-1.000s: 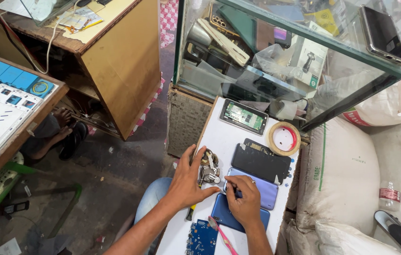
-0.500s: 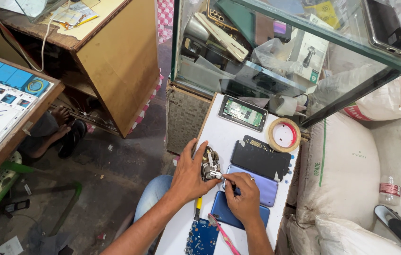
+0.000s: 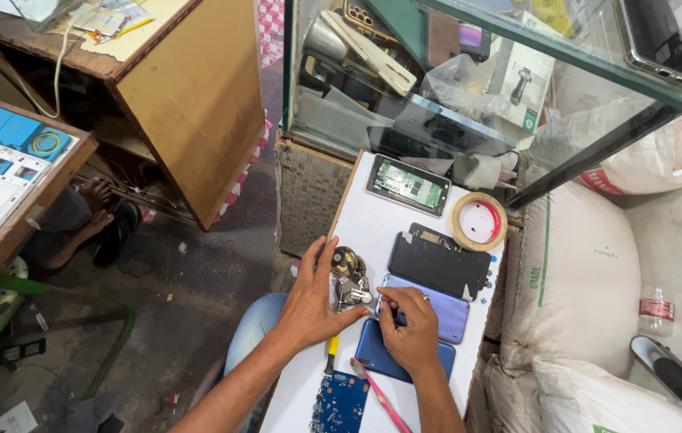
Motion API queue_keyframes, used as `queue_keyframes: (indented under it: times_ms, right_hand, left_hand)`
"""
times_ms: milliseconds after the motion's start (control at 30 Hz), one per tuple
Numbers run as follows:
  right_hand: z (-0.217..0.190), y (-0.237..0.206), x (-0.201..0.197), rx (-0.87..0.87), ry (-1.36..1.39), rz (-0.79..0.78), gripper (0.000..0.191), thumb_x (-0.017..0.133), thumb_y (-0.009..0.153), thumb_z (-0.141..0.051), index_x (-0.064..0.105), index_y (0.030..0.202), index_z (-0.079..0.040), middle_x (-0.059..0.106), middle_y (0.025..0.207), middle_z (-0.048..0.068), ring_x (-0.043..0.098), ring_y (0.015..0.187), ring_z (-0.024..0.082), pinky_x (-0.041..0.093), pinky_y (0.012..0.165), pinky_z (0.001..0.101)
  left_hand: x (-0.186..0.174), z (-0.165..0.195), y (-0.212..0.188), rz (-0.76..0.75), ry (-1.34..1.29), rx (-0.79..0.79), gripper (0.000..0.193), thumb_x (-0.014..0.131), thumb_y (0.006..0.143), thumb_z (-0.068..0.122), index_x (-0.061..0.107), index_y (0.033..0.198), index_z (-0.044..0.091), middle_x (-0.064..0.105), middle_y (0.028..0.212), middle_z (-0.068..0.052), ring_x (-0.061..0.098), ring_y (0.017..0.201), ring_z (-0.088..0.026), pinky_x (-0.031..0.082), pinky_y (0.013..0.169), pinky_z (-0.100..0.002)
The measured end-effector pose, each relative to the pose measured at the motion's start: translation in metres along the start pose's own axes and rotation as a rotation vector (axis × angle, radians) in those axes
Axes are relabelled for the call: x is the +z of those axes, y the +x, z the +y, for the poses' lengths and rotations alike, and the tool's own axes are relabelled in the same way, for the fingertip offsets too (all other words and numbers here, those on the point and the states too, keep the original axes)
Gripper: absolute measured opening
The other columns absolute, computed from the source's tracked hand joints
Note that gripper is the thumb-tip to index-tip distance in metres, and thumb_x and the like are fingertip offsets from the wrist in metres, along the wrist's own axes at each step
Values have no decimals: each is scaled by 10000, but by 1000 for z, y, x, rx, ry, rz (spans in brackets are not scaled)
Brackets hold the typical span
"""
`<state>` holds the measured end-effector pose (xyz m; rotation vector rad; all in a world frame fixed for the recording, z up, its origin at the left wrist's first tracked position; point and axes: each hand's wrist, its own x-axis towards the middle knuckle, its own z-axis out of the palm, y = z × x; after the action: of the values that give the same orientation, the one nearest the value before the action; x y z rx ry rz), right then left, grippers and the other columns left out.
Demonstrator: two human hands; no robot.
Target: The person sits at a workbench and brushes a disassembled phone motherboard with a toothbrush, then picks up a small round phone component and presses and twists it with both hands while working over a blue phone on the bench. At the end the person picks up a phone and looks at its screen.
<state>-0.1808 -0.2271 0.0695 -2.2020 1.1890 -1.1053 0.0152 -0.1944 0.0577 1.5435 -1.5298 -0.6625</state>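
Observation:
My left hand [image 3: 314, 301] rests on the white work board [image 3: 373, 224], its fingers around a small metal tool or part cluster [image 3: 349, 281]. My right hand [image 3: 410, 325] lies on a purple phone back [image 3: 441, 301], pinching something small at its left edge; what it pinches is too small to tell. A blue phone [image 3: 373, 357] lies under my right wrist. A dark phone back cover [image 3: 439, 263] lies just beyond the purple one. An opened phone with a green circuit board [image 3: 409, 185] sits at the far end.
A tape roll [image 3: 479, 221] lies at the board's far right. A blue circuit board [image 3: 339, 405], a pink-handled tool [image 3: 377, 397] and a yellow-handled tool [image 3: 330, 350] lie near me. A glass display case [image 3: 469, 72] stands ahead, sacks [image 3: 582, 289] right, wooden desks [image 3: 188, 96] left. Someone's foot [image 3: 92, 200] rests under the desk.
My hands have stayed on the board; the left hand shifted slightly over the metal parts and the right fingers drew closer to them. The view moved a little.

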Motion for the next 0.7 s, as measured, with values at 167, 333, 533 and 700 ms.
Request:
queue_keyframes:
  times_ms: [167, 333, 533, 700]
  right_hand:
    - [4, -2, 1, 2, 18, 32, 277, 704, 830, 34, 738, 1090, -54, 707, 907, 65, 639, 749, 159, 522, 696, 283]
    - [7, -4, 1, 12, 40, 45, 249, 702, 847, 31, 730, 1079, -54, 710, 921, 64, 659, 766, 152, 522, 684, 278]
    - [7, -3, 1, 7, 21, 39, 207, 710, 838, 23, 739, 1028, -55, 714, 916, 62, 661, 757, 151, 521, 685, 278]
    - [5, -3, 2, 7, 25, 31, 199, 710, 834, 23, 740, 1014, -54, 714, 913, 56, 658, 758, 152, 521, 683, 276]
  left_hand:
    - [-2, -1, -10, -23, -24, -35, 1235, 942, 663, 383, 168, 1576, 76, 202, 1557, -291, 354, 1404, -503, 412, 1097, -539]
    - [0, 0, -12, -10, -22, -34, 1154, 924, 693, 331, 210, 1566, 83, 220, 1551, -283, 389, 1385, -500, 426, 1089, -531]
    - [2, 0, -10, 8, -8, -42, 1095, 893, 726, 285, 219, 1566, 81, 240, 1542, -273, 421, 1370, -490, 451, 1068, -530]
    - [2, -1, -11, -10, -8, -63, 1094, 894, 726, 286, 216, 1561, 85, 232, 1538, -266, 427, 1363, -483, 459, 1059, -533]
